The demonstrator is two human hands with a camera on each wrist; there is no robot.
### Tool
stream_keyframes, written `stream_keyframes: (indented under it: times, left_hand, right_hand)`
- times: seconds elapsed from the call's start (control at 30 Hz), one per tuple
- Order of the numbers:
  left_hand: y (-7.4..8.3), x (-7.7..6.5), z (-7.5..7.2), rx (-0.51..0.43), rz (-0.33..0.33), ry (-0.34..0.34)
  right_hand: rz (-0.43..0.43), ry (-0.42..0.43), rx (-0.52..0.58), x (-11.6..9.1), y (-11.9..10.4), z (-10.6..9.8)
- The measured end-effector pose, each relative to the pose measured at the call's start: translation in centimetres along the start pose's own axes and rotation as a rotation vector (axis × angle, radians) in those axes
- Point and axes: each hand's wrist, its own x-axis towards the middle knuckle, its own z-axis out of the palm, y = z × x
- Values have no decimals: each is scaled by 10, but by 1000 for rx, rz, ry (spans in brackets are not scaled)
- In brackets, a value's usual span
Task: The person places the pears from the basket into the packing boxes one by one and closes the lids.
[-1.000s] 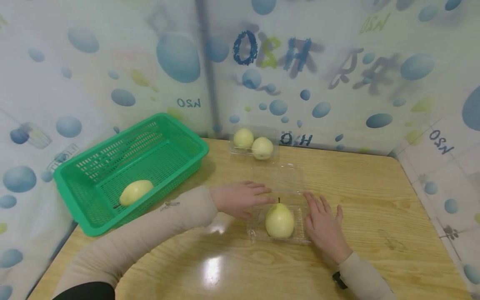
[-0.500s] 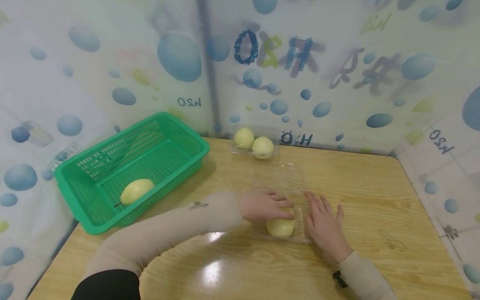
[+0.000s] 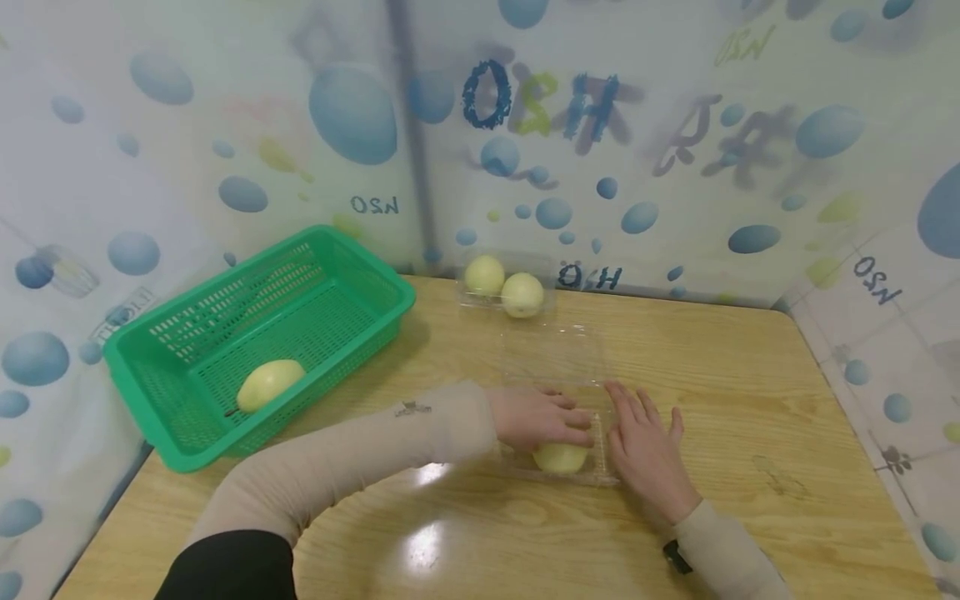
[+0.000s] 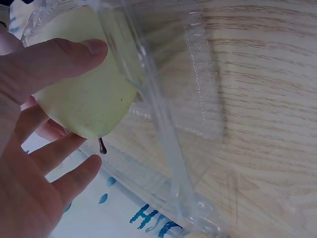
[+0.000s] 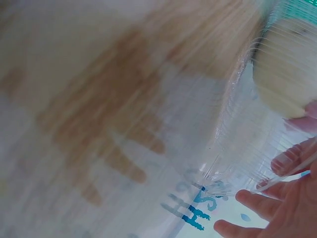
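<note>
Clear plastic box (image 3: 601,450), 1: lid (image 3: 552,354) folded back onto the worktop (image 3: 757,417), leaving the fruit uncovered from above. Pear (image 3: 561,460), 1: in the box, gripped by the left hand (image 3: 543,419), thumb and fingers round it, likely against rolling. Right hand (image 3: 649,450): fingers extended along the box's right side, probably bracing it. Rear box (image 3: 474,305): 2 pears (image 3: 522,296) within, near the backdrop (image 3: 675,167), apparently out of both hands' way. Green basket (image 3: 330,368): 1 more pear (image 3: 270,385), lying on its side.

The right hand (image 5: 290,210) touches the clear plastic container (image 5: 242,141), a pale pear (image 5: 282,72) showing through its ribbed wall.
</note>
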Motion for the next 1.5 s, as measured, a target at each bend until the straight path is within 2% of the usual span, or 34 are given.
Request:
stream_keyframes:
  times: [0.2, 0.33, 0.63, 0.83, 1.17, 1.5]
  left_hand:
    - [-1, -3, 2, -5, 9, 24]
    - [-3, -7, 2, -16, -5, 9]
    - [-6, -20, 2, 25, -17, 28]
    - [-7, -27, -2, -29, -9, 20]
    - [-9, -23, -4, -176, -71, -91]
    - [-10, -26, -9, -226, -87, -90]
  right_hand:
    - [0, 11, 3, 0, -1, 0]
    - [2, 16, 12, -1, -1, 0]
    - [4, 10, 27, -1, 0, 0]
    - [8, 9, 27, -1, 1, 1]
    - [-1, 6, 24, 0, 0, 0]
    - [1, -5, 29, 0, 0, 1]
